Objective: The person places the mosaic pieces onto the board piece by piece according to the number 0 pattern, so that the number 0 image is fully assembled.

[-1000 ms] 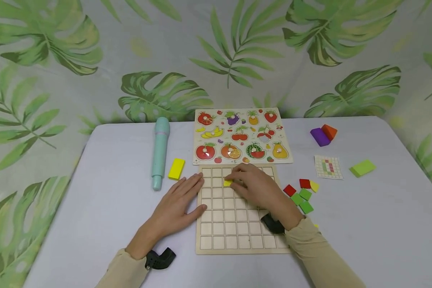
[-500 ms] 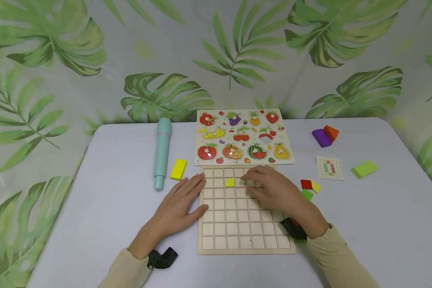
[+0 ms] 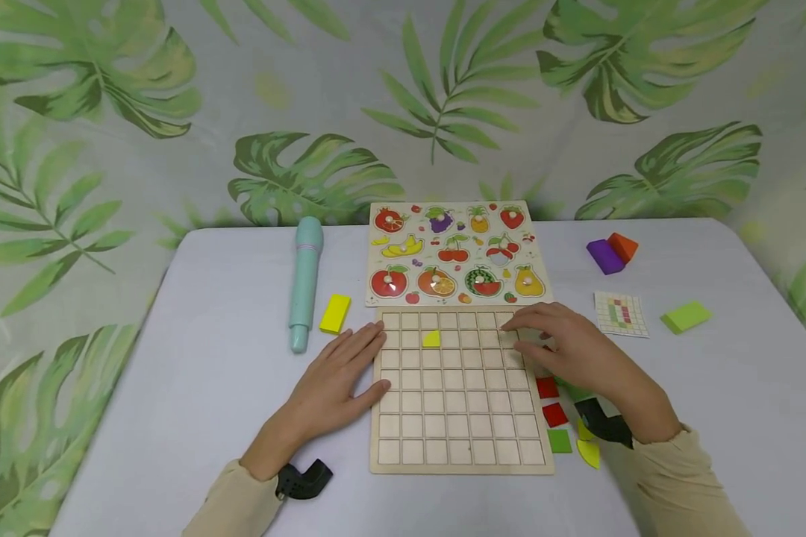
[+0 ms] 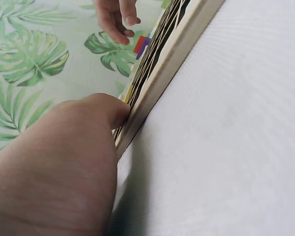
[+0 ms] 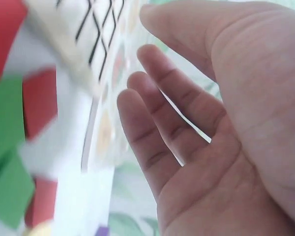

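Note:
A wooden grid board (image 3: 460, 447) lies in front of me on the white table (image 3: 175, 418). One yellow quarter-round tile (image 3: 432, 339) sits in a cell near its top left. My left hand (image 3: 339, 377) rests flat on the table with straight fingers, its thumb (image 4: 105, 108) against the board's left edge (image 4: 157, 86). My right hand (image 3: 574, 350) hovers with relaxed fingers over the board's right edge, holding nothing; its empty palm (image 5: 246, 128) shows in the right wrist view. Loose red (image 3: 554, 415), green (image 3: 560, 441) and yellow (image 3: 588, 453) tiles lie just right of the board, partly under that hand.
A fruit peg puzzle (image 3: 453, 253) lies behind the grid board. A teal pen-shaped toy (image 3: 305, 280) and a yellow block (image 3: 335, 313) sit at the left. At the right are purple and orange blocks (image 3: 611, 252), a pattern card (image 3: 621, 313) and a green block (image 3: 686, 316).
My right hand left the yellow tile in its cell and moved right across the board to its right edge. The left hand has stayed in place.

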Available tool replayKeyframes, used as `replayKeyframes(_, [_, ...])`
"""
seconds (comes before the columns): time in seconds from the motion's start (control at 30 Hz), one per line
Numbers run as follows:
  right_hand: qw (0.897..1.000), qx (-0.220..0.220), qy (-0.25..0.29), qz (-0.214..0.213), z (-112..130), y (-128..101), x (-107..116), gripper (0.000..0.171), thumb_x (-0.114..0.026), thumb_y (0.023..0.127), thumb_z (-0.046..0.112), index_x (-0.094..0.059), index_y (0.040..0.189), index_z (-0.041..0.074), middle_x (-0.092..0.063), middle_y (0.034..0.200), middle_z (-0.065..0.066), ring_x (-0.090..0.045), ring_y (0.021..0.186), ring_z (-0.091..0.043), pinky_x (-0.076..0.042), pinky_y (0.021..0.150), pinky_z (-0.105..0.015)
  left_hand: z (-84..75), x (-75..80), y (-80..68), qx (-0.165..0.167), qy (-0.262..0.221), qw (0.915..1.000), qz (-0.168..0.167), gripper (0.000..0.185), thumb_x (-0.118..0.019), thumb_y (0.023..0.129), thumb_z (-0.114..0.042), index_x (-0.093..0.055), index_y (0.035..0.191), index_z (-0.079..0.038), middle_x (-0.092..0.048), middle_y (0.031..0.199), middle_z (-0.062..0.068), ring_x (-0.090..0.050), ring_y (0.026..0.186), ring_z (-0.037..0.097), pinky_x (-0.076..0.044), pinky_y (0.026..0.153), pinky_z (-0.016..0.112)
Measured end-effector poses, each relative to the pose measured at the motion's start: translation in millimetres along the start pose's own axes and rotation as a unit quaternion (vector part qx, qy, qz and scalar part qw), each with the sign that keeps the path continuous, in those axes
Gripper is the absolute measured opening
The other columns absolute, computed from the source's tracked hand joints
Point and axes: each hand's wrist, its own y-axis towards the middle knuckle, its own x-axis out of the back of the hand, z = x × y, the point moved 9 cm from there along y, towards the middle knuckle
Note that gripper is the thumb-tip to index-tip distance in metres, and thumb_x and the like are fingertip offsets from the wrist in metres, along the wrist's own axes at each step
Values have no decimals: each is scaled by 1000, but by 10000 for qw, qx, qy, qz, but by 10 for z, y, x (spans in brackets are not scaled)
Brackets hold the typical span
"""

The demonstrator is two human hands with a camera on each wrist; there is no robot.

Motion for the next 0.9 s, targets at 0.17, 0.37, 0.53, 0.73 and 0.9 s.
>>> replayKeyframes(0.17, [9999,-131,-71,-44,-177,-67,113,29,-76,94,14,-74,123,14,-69,127,-7,-64,110,-27,-60,84,-43,2,6,-6,15,19,10000,7,72,-62,99,-43,-39,159,-9,-32,169,1,-25,157,14,-18,131,41])
replayKeyframes(0.37, [9995,-321,-40,-11,-427,-127,189,32,-78,92,12,-73,124,12,-70,125,-7,-65,107,-26,-60,82,-39,-2,4,-4,12,30,10000,8,72,-62,100,-44,-40,159,-9,-32,169,1,-25,157,14,-18,131,41])
replayKeyframes(0.53, [9989,-454,-11,91,-614,-194,244,34,-79,91,13,-72,125,10,-72,121,-7,-64,108,-27,-60,84,-41,-9,5,-2,-6,25,10000,-6,72,-62,100,-43,-39,159,-9,-32,169,1,-25,157,14,-18,131,40])
replayKeyframes(0.73, [9963,-782,-175,303,-858,-280,255,38,-78,90,11,-71,127,11,-70,117,-5,-62,109,-26,-59,84,-35,-8,2,1,-1,46,10000,-26,72,-62,100,-43,-39,159,-9,-32,169,1,-25,157,13,-18,131,40])
replayKeyframes(0.9, [9953,-827,-29,496,-957,-306,196,41,-80,87,7,-71,126,10,-71,119,-7,-61,107,-26,-57,79,-25,-2,-6,-4,-1,29,10000,-54,72,-62,100,-44,-39,159,-9,-32,169,1,-25,157,14,-18,130,40])
